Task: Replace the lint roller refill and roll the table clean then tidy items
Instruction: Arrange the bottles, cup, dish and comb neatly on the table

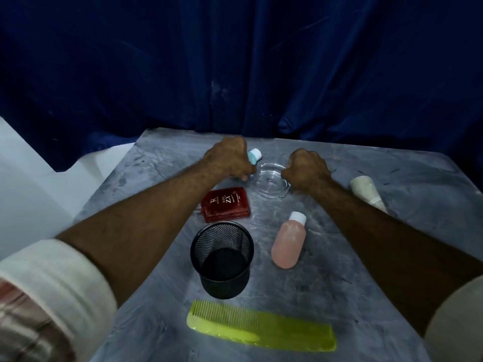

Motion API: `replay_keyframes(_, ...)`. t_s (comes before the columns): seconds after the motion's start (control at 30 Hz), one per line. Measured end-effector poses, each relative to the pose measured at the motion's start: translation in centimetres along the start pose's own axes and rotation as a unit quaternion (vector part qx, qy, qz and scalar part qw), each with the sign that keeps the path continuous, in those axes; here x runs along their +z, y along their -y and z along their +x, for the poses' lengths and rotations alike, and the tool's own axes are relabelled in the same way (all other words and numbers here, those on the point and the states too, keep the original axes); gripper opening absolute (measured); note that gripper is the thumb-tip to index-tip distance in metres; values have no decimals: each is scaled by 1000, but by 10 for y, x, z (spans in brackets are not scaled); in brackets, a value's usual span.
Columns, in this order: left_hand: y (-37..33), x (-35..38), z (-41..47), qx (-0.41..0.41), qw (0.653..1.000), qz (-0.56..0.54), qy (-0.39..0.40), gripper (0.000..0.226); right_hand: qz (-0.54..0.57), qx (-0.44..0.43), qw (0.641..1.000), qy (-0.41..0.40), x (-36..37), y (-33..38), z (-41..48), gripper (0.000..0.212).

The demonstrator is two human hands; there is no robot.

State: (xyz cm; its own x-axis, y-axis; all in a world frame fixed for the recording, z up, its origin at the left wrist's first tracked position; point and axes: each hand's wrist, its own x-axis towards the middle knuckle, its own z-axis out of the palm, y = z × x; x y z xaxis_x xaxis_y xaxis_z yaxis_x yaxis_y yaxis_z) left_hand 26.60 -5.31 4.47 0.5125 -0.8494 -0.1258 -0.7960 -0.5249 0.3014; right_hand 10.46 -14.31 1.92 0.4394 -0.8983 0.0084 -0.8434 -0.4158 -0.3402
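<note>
My left hand (228,159) is closed around a small blue bottle with a white cap (254,155) at the far side of the grey table (339,283). My right hand (307,169) is fisted at the right rim of a clear glass dish (269,182), apparently gripping it. A white roll, likely the lint roller refill (366,190), lies at the right edge. The lint roller handle is not visible.
A red flat bottle (226,205) lies in front of my left hand. A black mesh cup (222,258) stands mid-table, a pink bottle (288,242) lies to its right, and a yellow-green comb (261,326) lies near the front edge. A blue curtain (235,61) hangs behind.
</note>
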Motion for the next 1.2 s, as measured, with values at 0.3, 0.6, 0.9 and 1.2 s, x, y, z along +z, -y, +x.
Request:
replay_keyframes(0.3,-1,0,-22,-9,993,-94,-71,36,53,-28,997,-58,-17,-4,-8,9)
replay_keyframes(0.6,29,-38,-58,59,904,-409,-111,16,151,-76,982,-87,-60,54,-17,5)
replay_keyframes(0.9,100,-50,-64,27,877,-396,-270,11,239,-123,963,-35,-44,130,-33,16)
replay_keyframes(1.2,174,-32,-55,-71,941,-248,-220,11,72,-140,985,66,16,196,-16,17)
